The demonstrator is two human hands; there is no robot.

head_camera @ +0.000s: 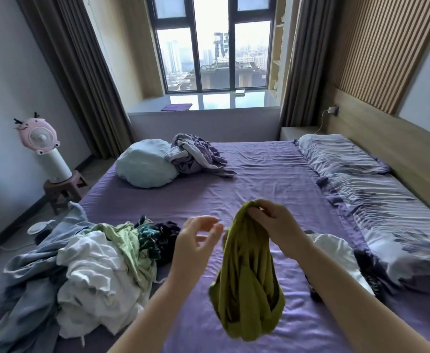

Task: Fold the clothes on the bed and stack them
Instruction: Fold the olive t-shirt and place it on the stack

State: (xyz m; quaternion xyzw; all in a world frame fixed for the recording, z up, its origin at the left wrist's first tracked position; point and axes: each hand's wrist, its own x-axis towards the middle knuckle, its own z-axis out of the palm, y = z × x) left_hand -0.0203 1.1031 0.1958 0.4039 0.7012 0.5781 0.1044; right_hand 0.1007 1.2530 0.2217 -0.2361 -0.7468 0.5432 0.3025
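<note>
Olive-green garment (247,276) is hanging bunched at lower centre of the frame, above the purple bed (272,179). Right hand (275,222) is pinching its top edge, fingers curled on the cloth. Left hand (196,238) is hovering just beside it, fingers relaxed and holding nothing. Unfolded clothes pile (94,263) is lying at lower left on the bed. White garment (336,253) is lying at right, partly behind the right forearm. Pale blue pillow (145,166) is sitting at upper left of the bed.
</note>
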